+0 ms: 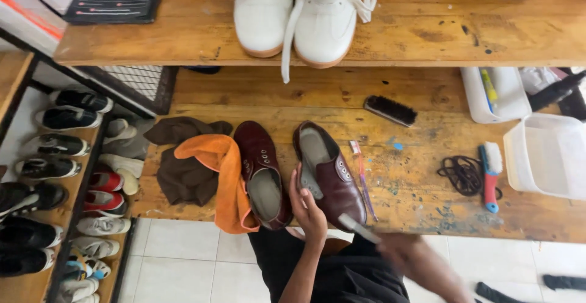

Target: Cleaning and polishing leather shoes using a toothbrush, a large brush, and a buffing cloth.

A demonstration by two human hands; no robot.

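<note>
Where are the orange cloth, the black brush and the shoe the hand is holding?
orange cloth [223, 178], head view, middle fold.
black brush [390, 110], head view, bristles.
held brown shoe [336, 181], head view, its side.

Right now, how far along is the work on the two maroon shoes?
Laces look already out: a dark lace bundle lies on the bench and both shoes show empty eyelets. In hand: the left hand steadies the right-side maroon shoe while the blurred right hand works a pale tool, likely a brush, at its toe. The other maroon shoe lies untouched beside the orange cloth.
</note>
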